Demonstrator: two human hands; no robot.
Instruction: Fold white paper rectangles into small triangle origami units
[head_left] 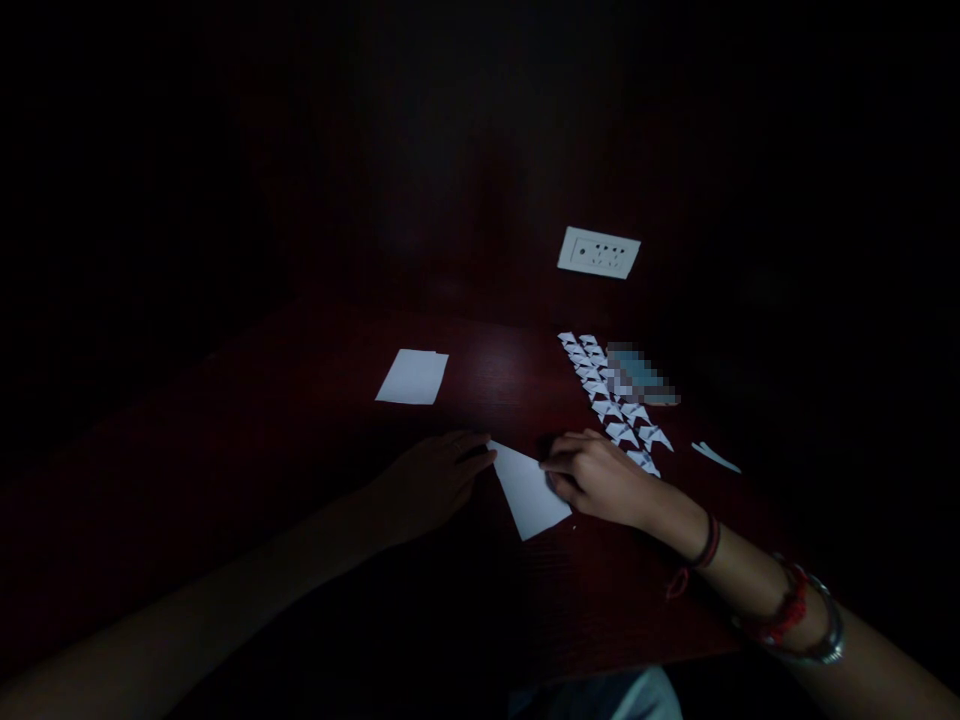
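Observation:
A white sheet of paper (531, 492) lies at an angle on the dark red table in front of me. My left hand (442, 475) pinches its upper left corner between thumb and fingers. At the upper right edge of the same sheet, my right hand (596, 478) is closed with its fingertips on the paper. Beyond that hand, several small folded paper pieces (600, 390) with pointed ends stand in two slanting rows. A few flat white sheets (412, 377) rest in a stack farther back on the left.
A blurred-out flat device, perhaps a phone (643, 376), lies right of the folded rows. Thin white paper strips (716, 457) sit near the table's right side. A white socket panel (598, 253) is on the wall behind. The surroundings are very dark.

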